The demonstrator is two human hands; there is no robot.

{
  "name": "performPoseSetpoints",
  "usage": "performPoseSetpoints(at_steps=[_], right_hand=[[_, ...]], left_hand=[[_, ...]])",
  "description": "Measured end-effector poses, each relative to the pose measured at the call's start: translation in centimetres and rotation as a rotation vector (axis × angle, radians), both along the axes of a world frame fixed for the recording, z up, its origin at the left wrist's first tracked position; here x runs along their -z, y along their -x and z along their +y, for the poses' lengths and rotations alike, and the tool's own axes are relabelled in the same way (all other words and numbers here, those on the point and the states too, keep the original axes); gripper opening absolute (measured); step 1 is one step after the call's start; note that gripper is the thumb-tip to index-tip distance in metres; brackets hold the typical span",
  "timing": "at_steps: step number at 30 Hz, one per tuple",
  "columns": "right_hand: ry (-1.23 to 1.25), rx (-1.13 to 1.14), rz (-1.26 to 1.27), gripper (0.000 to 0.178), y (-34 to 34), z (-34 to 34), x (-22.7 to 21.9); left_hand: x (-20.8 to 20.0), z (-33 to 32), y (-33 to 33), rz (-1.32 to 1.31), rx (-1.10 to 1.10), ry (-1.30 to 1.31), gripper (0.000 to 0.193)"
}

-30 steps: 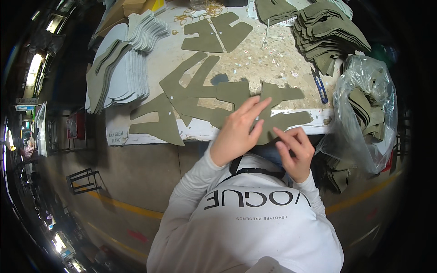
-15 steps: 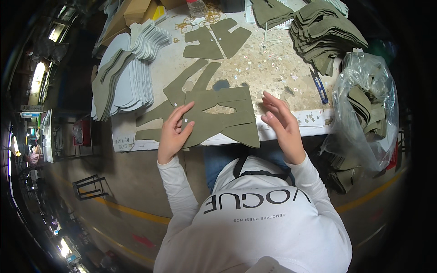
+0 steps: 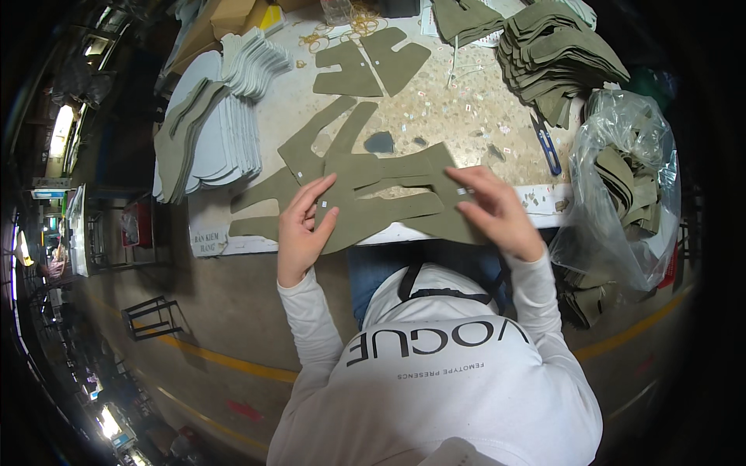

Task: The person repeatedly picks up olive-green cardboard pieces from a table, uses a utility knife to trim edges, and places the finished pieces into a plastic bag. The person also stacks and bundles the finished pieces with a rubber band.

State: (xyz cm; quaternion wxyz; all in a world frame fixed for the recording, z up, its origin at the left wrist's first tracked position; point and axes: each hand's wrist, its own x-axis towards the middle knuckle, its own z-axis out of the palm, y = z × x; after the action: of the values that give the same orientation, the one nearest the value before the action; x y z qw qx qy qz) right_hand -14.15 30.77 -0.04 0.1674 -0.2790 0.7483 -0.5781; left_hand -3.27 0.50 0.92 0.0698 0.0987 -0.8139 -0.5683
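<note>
Two olive-green cut panels with U-shaped cutouts lie at the table's near edge, arms toward each other and overlapping. On the left panel (image 3: pixel 350 221) my left hand (image 3: pixel 303 233) rests, thumb and fingers apart, a small white sticker between them. My right hand (image 3: pixel 505 217) touches the outer edge of the right panel (image 3: pixel 443 227), its thumb and fingers also apart; small white marks show between them. Both panels hang partly over the table edge. More olive panels (image 3: pixel 252 198) lie beside and behind my left hand, and another pair (image 3: pixel 342 70) lies farther back.
Stacks of pale blue-grey pieces (image 3: pixel 241 132) stand at left, an olive stack (image 3: pixel 552 54) at back right. Blue thread snips (image 3: pixel 547 147) lie near a clear plastic bag (image 3: pixel 622 186) of olive pieces. Rubber bands (image 3: pixel 361 27) and a cardboard box (image 3: pixel 217 31) are at the back.
My right hand has come onto the right panel, which now sits farther right and tilted. The gap between the panels has changed shape. My left hand has shifted slightly right.
</note>
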Motion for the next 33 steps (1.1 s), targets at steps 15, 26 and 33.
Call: performPoseSetpoints(at_steps=[15,26,33], right_hand=[[0.254,0.106,-0.23,0.047,1.5,4.5,-5.5],[0.351,-0.047,-0.043,0.049,0.8,-1.7,-10.3],[0.235,-0.005,-0.121,0.05,0.8,-2.5,-3.4]], left_hand=[[0.0,1.6,-2.8,-0.08,-0.275,0.001,0.037],[0.5,1.7,-4.4,-0.089,-0.334,-0.07,0.029],[0.5,1.5,-4.5,-0.086,-0.352,-0.09,0.028]])
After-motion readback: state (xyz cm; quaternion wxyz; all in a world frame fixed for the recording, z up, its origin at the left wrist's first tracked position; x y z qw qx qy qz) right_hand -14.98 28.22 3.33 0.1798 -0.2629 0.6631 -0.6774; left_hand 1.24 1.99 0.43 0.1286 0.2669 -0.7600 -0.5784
